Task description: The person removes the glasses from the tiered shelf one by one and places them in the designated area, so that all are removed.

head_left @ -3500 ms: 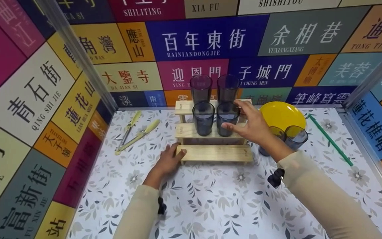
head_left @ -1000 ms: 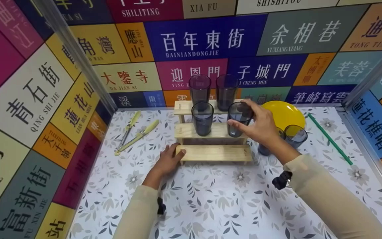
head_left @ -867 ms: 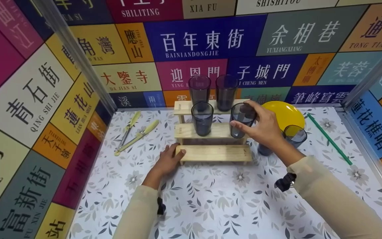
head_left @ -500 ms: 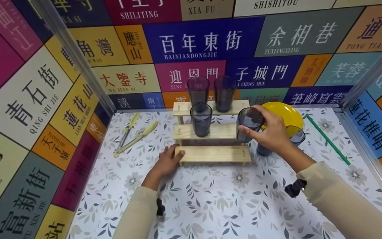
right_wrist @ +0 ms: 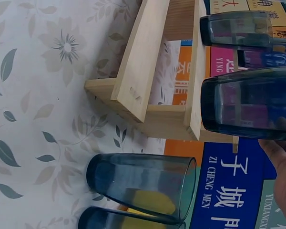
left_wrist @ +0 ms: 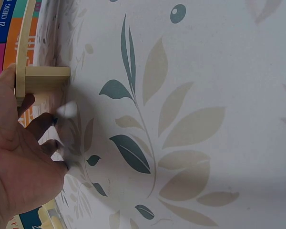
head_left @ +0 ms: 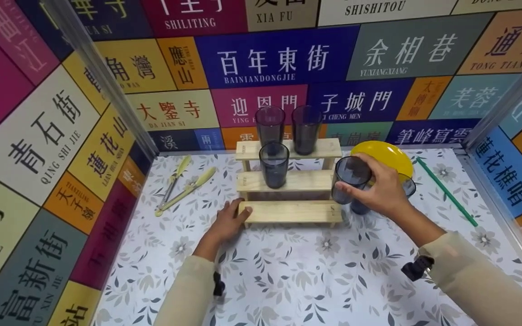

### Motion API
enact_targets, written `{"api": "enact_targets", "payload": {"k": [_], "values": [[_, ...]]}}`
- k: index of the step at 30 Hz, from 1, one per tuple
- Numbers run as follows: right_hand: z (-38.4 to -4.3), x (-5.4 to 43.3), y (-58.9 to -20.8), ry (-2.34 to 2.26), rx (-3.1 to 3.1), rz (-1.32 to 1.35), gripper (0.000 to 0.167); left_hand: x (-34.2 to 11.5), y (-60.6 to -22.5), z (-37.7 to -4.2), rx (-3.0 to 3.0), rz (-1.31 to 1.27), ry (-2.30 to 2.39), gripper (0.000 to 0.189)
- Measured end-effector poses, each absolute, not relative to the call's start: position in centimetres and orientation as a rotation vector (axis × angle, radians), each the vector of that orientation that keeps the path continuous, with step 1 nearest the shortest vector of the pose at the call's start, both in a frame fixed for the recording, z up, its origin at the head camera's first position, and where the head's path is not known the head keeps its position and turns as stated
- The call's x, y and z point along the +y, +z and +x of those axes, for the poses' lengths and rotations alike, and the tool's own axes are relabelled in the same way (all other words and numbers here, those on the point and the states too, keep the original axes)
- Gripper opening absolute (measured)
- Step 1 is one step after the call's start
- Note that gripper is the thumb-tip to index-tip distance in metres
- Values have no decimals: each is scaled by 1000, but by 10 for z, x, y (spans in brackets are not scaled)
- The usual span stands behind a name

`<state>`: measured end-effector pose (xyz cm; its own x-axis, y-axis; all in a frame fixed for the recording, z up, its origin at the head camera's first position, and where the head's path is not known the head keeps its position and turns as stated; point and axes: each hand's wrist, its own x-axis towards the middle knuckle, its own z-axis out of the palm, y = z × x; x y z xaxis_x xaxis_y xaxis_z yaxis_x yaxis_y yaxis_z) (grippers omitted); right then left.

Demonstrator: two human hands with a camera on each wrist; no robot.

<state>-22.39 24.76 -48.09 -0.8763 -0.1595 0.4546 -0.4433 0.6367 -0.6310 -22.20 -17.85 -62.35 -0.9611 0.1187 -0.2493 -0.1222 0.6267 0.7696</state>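
Note:
In the head view my right hand (head_left: pixel 385 188) grips a dark tinted drinking glass (head_left: pixel 345 188) between thumb and fingers, off the right end of a three-step wooden stand (head_left: pixel 288 211). The right wrist view has the held glass (right_wrist: pixel 250 102) beside the stand's middle step, lifted clear of it. My left hand (head_left: pixel 228 222) holds the left end of the bottom step, its thumb on the board; the left wrist view shows the thumb against the wood (left_wrist: pixel 47 78). One glass (head_left: pixel 274 170) stands on the middle step. Two more glasses (head_left: pixel 306 131) stand on the top step.
Two glasses (right_wrist: pixel 140 183) stand on the table right of the stand, partly hidden in the head view by the right hand. Behind them lies a yellow plate (head_left: pixel 385 154). A green stick (head_left: pixel 447 191) lies farther right, and yellow-handled tongs (head_left: pixel 188 190) lie at left.
My right hand has lifted the glass from the right of the middle step and carried it right, past the stand's end. My left hand stays on the stand.

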Motion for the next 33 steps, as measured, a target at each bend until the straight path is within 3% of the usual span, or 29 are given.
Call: {"api": "enact_targets", "payload": {"k": [11, 25, 33], "values": [[-213, 264, -494, 1074, -2558, 473, 79, -177, -625, -222, 2600, -26, 1211, 66], [-193, 280, -511, 1061, -2560, 481, 81, -178, -620, -218, 2589, -3, 1224, 74], [-184, 290, -521, 1038, -2570, 440, 76, -178, -627, -221, 2597, -11, 1196, 69]]}}
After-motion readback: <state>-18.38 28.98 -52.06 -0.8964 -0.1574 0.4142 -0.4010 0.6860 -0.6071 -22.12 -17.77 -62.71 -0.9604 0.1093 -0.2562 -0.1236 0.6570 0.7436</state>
